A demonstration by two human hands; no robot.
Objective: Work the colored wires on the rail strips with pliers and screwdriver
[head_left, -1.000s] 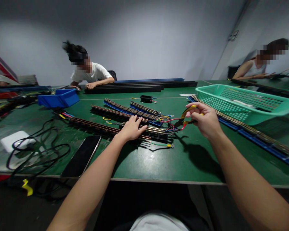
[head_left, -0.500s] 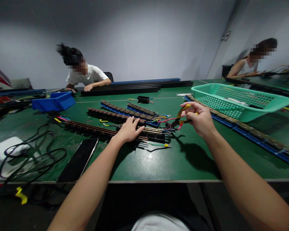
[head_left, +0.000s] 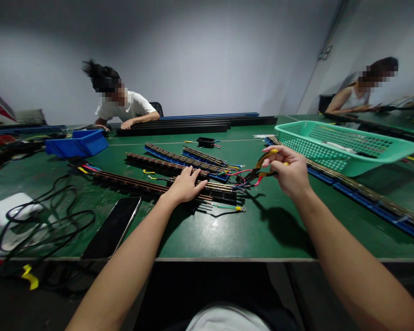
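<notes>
My left hand [head_left: 185, 186] lies with fingers spread on a black rail assembly with copper-coloured strips [head_left: 214, 186]. In my right hand [head_left: 291, 170] is a pair of pliers with yellow-and-black handles [head_left: 264, 159], their jaws pointing left. The jaws are at the red and blue wires [head_left: 243, 183] that come off the right end of the assembly; whether they grip a wire I cannot tell. Below the wires, a green-and-yellow lead [head_left: 229, 207] ends in a ring terminal. Shorter blue-based rail pieces [head_left: 203, 156] lie just behind my left hand.
A green plastic basket [head_left: 352, 161] stands at the right beside a long blue-based rail [head_left: 359, 195]. At the left are a blue bin [head_left: 77, 145], a phone [head_left: 112, 227], a white adapter [head_left: 14, 209] and tangled black cable. Two people sit across the table.
My right hand has shifted very slightly to the right with the pliers, whose jaws stay at the wires. My left hand keeps its place on the rail assembly.
</notes>
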